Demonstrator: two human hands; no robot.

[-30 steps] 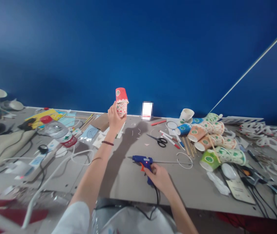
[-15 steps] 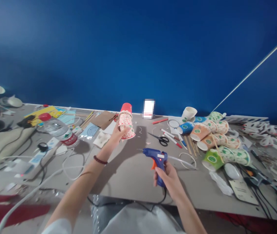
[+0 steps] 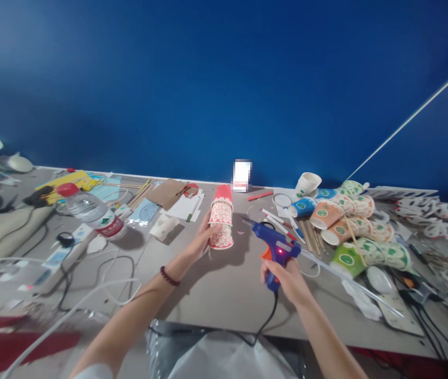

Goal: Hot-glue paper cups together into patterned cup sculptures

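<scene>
A column of joined paper cups [image 3: 221, 216], red at the far end and red-and-white patterned nearer me, is in the grasp of my left hand [image 3: 203, 238]. My fingers and thumb close round its near cup, low over the table. My right hand [image 3: 285, 276] grips a blue hot glue gun [image 3: 277, 246] with an orange trigger. A small red light glows on its side, and a long clear glue stick [image 3: 350, 279] sticks out of its back. The nozzle points left toward the cups, apart from them. The gun partly covers a pair of scissors [image 3: 267, 225].
Right of me lie joined paper cups [image 3: 374, 252] in several colours, wooden sticks [image 3: 311, 234] and markers [image 3: 281, 223]. To the left are a water bottle [image 3: 93, 210], a power strip [image 3: 61, 258], loose cables and brown card [image 3: 167, 193]. A blue wall [image 3: 224, 95] rises behind the table.
My left hand has brought the cup column right and nearer to me, lower. My right hand has shifted the glue gun to the right and tilted it, and its glue stick shows longer.
</scene>
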